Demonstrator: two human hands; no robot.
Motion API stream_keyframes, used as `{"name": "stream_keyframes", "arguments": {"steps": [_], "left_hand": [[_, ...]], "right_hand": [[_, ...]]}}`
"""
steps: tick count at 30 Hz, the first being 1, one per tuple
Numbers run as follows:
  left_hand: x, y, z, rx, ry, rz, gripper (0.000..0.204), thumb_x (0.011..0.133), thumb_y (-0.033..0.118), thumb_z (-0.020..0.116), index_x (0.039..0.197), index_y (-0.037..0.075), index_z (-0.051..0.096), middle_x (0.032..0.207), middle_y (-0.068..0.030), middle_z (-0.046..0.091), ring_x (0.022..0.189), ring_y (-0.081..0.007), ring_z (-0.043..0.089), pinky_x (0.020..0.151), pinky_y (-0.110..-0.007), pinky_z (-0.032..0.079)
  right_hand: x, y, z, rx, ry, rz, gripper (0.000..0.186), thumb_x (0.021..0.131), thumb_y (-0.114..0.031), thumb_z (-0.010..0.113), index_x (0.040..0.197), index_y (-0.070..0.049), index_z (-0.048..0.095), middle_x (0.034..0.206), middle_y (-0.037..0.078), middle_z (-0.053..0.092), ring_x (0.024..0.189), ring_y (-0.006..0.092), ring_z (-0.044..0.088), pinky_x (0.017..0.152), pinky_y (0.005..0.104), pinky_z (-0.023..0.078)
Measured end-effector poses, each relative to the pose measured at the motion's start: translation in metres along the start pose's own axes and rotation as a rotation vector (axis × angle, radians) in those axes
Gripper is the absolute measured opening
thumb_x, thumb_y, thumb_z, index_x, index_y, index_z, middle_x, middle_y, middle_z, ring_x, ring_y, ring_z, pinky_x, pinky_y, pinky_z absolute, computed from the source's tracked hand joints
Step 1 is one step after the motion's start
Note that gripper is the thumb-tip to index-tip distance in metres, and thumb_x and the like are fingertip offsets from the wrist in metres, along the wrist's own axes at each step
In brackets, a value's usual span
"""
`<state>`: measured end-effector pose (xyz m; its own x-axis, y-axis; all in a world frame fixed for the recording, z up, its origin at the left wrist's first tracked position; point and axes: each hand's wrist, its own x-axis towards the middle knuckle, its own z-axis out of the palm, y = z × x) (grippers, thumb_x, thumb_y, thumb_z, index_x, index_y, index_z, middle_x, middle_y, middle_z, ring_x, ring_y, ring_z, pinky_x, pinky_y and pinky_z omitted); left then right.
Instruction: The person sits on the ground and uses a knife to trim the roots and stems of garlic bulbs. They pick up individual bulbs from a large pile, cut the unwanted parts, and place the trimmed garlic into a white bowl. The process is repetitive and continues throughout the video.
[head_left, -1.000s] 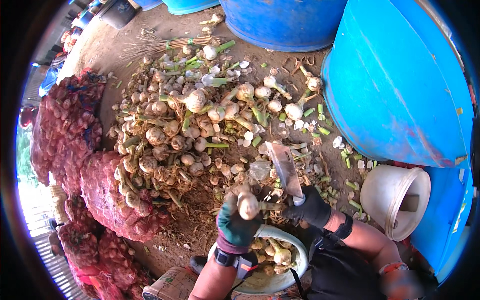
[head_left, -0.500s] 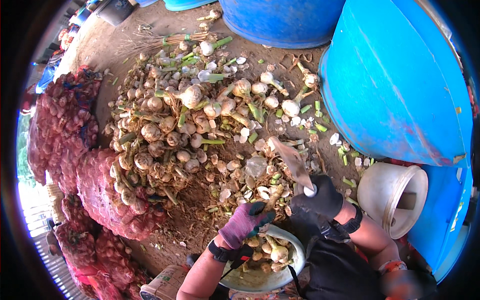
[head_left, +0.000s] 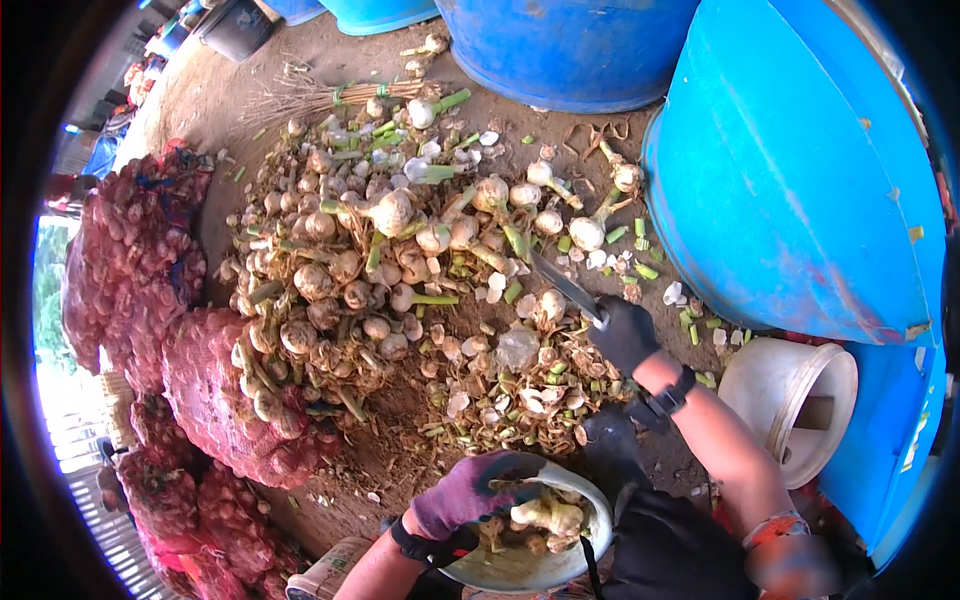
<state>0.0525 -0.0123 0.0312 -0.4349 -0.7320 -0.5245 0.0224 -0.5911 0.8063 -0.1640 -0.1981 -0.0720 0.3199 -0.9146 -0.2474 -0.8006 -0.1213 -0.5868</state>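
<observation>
My right hand (head_left: 625, 335), in a dark glove, grips a knife (head_left: 568, 287) whose blade points up and left over the garlic pile. My left hand (head_left: 465, 497), in a purple and dark green glove, reaches over a pale basin (head_left: 603, 520) with its fingers apart, just by the garlic bulbs (head_left: 550, 514) lying inside. The fingertips are partly in shadow. Beyond my hands spreads a big heap of garlic (head_left: 345, 270) with stems and roots. Nearer me lie cut stem pieces and peeled skins (head_left: 530, 400).
Red mesh sacks of bulbs (head_left: 240, 400) line the left side. A large light-blue tub (head_left: 790, 180) stands at right, with a white bucket (head_left: 745, 400) tipped on its side below it. A darker blue tub (head_left: 570, 55) and a twig broom (head_left: 350, 95) are at the far side.
My left hand has moved down and left to the basin, and the stemmed piece it held is no longer in its fingers. My right hand and the knife have risen toward the heap.
</observation>
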Motion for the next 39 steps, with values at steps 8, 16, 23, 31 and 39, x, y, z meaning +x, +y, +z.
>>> {"name": "stream_keyframes", "arguments": {"steps": [8, 16, 23, 31, 39], "left_hand": [[0.009, 0.003, -0.001, -0.156, 0.208, -0.235, 0.034, 0.086, 0.013, 0.061, 0.116, -0.002, 0.056, 0.098, -0.0073, 0.064, 0.092, -0.0121, 0.060, 0.084, -0.025, 0.047], [0.058, -0.038, -0.008, -0.723, 0.392, 0.001, 0.053, 0.082, 0.014, 0.067, 0.128, 0.001, 0.044, 0.107, -0.0076, 0.061, 0.093, -0.0142, 0.059, 0.083, -0.027, 0.047], [0.079, -0.032, -0.009, -0.620, 0.541, 0.278, 0.046, 0.078, 0.022, 0.069, 0.116, 0.003, 0.053, 0.101, -0.0041, 0.063, 0.082, -0.0121, 0.060, 0.074, -0.026, 0.048], [0.040, -0.031, -0.016, -0.580, 0.475, 0.362, 0.078, 0.068, 0.021, 0.079, 0.128, -0.002, 0.035, 0.102, -0.0102, 0.062, 0.095, -0.0195, 0.061, 0.090, -0.032, 0.047], [0.022, -0.017, -0.004, -0.396, 0.560, 0.275, 0.047, 0.084, 0.014, 0.062, 0.124, 0.003, 0.041, 0.115, -0.0134, 0.056, 0.103, -0.0231, 0.058, 0.090, -0.038, 0.049]], "right_hand": [[0.045, 0.021, 0.024, -0.275, -0.190, 0.093, 0.016, 0.079, -0.018, 0.053, 0.088, -0.007, 0.061, 0.082, 0.020, 0.064, 0.081, 0.0363, 0.063, 0.071, 0.0460, 0.049], [0.007, -0.003, 0.015, 0.147, -0.217, 0.155, 0.037, 0.062, -0.020, 0.074, 0.092, -0.002, 0.061, 0.076, 0.012, 0.064, 0.070, 0.0213, 0.061, 0.066, 0.0338, 0.049], [-0.054, -0.061, 0.013, 0.404, -0.307, -0.138, 0.028, 0.066, -0.016, 0.077, 0.084, -0.003, 0.059, 0.070, 0.008, 0.060, 0.066, 0.0158, 0.058, 0.061, 0.0298, 0.047], [-0.069, -0.083, -0.024, 0.103, -0.196, -0.594, 0.017, 0.067, -0.021, 0.068, 0.074, -0.009, 0.059, 0.066, 0.010, 0.057, 0.059, 0.0285, 0.060, 0.051, 0.0375, 0.048], [-0.078, -0.096, -0.037, 0.006, -0.262, -0.663, 0.015, 0.064, -0.021, 0.069, 0.071, -0.012, 0.059, 0.064, 0.006, 0.057, 0.055, 0.0260, 0.059, 0.046, 0.0355, 0.046]]}}
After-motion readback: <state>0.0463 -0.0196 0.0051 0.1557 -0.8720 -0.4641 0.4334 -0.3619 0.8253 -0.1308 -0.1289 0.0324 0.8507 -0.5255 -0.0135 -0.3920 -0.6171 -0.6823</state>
